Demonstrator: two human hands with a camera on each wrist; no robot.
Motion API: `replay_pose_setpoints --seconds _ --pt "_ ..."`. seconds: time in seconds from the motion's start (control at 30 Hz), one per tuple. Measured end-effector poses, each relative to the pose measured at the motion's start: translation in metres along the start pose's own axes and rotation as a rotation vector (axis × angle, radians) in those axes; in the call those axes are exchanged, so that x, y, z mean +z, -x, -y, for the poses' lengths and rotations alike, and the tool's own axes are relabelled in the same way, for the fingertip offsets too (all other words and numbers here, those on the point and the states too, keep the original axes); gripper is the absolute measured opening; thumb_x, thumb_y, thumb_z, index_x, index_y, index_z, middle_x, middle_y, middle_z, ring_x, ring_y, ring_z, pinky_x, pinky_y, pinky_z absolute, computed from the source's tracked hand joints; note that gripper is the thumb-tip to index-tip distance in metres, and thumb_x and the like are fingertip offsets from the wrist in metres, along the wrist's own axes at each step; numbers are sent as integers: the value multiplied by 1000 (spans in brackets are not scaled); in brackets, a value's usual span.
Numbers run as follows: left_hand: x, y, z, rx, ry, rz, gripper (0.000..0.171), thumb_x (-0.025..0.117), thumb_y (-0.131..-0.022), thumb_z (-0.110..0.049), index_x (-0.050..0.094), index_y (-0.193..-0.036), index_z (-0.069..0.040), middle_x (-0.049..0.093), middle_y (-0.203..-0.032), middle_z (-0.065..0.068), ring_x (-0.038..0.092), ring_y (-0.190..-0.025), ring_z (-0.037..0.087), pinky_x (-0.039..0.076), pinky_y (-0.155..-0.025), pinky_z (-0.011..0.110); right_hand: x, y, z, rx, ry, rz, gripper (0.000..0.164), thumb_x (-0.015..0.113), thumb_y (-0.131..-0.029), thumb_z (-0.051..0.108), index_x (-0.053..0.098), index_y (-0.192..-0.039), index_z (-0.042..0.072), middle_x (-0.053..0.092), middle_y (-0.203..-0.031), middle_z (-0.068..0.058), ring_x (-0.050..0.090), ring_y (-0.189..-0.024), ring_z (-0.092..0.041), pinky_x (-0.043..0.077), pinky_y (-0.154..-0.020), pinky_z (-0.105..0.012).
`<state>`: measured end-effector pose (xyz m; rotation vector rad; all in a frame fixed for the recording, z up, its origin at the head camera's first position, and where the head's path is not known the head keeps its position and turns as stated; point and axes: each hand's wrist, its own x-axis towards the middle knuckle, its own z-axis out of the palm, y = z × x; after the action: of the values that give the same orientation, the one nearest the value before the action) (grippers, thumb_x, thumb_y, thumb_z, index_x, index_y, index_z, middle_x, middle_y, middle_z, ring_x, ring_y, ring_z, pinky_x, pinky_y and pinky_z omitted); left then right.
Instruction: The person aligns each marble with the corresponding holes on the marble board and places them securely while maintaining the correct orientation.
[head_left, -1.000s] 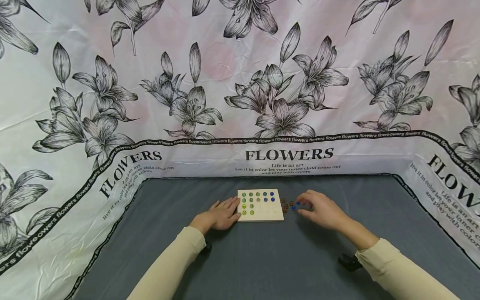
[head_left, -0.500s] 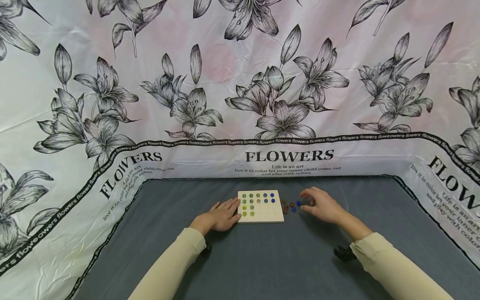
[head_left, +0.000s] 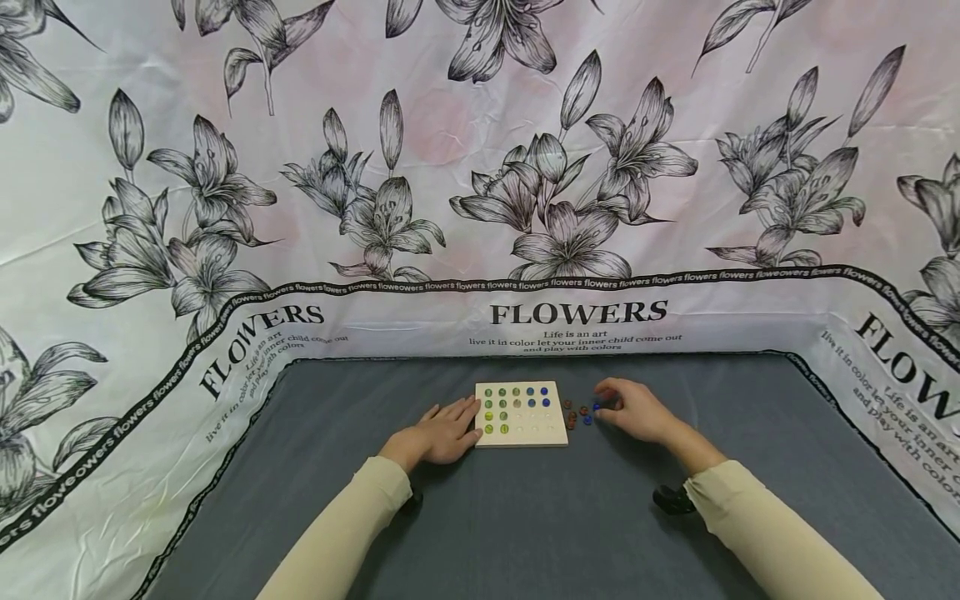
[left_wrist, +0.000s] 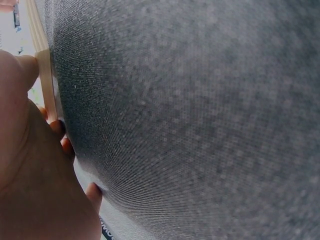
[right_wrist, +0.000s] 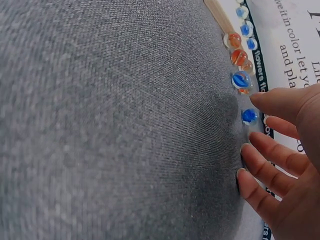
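Note:
A pale wooden board (head_left: 525, 438) with rows of round hollows lies on the grey cloth. Green, yellow-green and blue marbles (head_left: 531, 391) fill its back rows and front left hollows. My left hand (head_left: 444, 432) rests against the board's left side, fingers spread and straight, thumb at the wooden edge (left_wrist: 46, 82). Just right of the board is a small group of loose marbles, several amber-red (head_left: 572, 415) and two blue. My right hand (head_left: 637, 410) hovers beside the outermost blue marble (right_wrist: 249, 116), thumb and index finger parted around it, the other fingers loosely extended.
The grey cloth (head_left: 495, 525) covers the table, with a white floral curtain (head_left: 450, 233) rising behind it. A second loose blue marble (right_wrist: 241, 79) sits among the amber ones. A black wrist device (head_left: 673, 500) hangs under the right sleeve.
My right hand drew back a little to the right from the outer blue marble, then moved in toward it again, its forearm shifting leftward. My left hand and the board stay put.

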<state>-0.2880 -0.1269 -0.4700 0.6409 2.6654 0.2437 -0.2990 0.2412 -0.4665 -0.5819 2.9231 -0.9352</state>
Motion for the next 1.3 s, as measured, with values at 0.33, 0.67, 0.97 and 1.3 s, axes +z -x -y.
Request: replay_pose_setpoints --seconds 0.33,0.67,0.97,1.3 --pt "1 0 1 -3 8 2 66 29 -112 -49 10 -167 -19 8 -173 -1 7 -159 17 6 -127 50 6 -4 -1 14 4 -6 34 73 -95 13 65 -124 -3 69 -108 -16 59 -79 -17 48 -67 -36" --pt "2 0 2 5 10 -9 66 31 -112 -48 11 -167 -17 10 -173 1 8 -159 19 6 -127 51 8 -4 -2 17 -1 -26 26 71 -95 11 69 -116 -4 70 -98 -11 63 -79 -18 51 -68 -36" --pt "-1 3 -2 3 8 11 65 30 -112 -47 9 -167 -18 7 -173 0 6 -159 17 5 -127 49 10 -4 -1 60 8 -39 16 71 -95 13 72 -106 1 72 -93 -6 65 -81 -19 52 -70 -40" --pt "-2 2 -1 1 -11 11 66 29 -112 -48 9 -167 -18 8 -173 0 7 -159 18 6 -127 50 11 -4 0 59 20 -53 11 72 -95 11 72 -101 2 71 -90 -4 63 -79 -17 51 -70 -41"
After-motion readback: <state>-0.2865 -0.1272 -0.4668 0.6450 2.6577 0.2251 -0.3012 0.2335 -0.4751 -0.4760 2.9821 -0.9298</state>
